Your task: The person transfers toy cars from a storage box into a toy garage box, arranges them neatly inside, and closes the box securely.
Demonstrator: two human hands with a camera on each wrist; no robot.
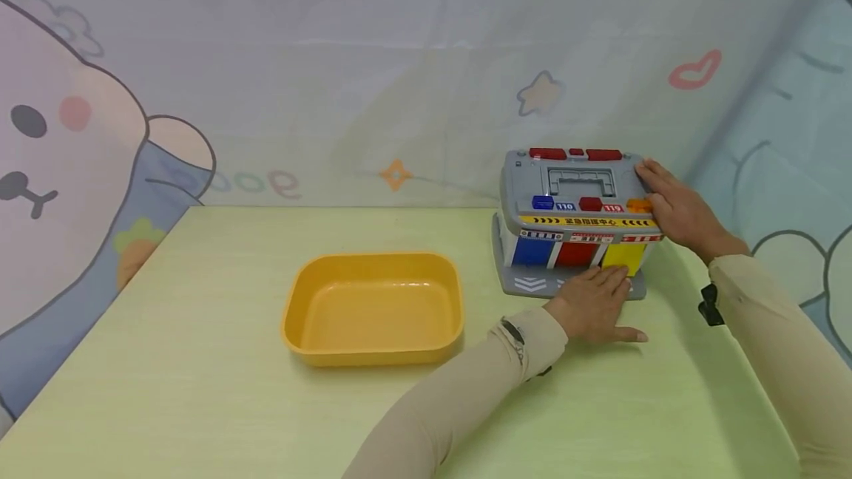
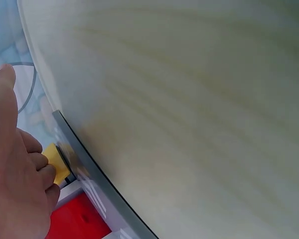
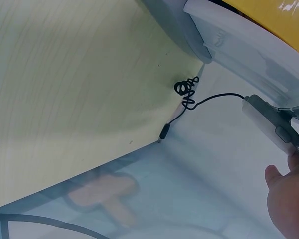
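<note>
A grey toy rescue station [image 1: 526,202] with blue, red and yellow doors stands toward the back right of the table. My left hand [image 1: 594,307] reaches to its front, palm down, fingers extended against the yellow door [image 1: 623,257] and thumb spread to the side. In the left wrist view the fingertips overlap that yellow door [image 2: 58,162], beside the red door [image 2: 78,219]. My right hand [image 1: 688,213] rests on the right end of the roof, fingers along its edge. In the right wrist view, fingertips are at a grey and white handset [image 3: 271,124] on the station's side.
A yellow rectangular tray [image 1: 373,355] sits left of the station on the pale table [image 1: 220,390]. From the handset hangs a coiled black cord [image 3: 187,94] with a plug at its end. A printed cloth backdrop [image 1: 333,80] rises behind the table.
</note>
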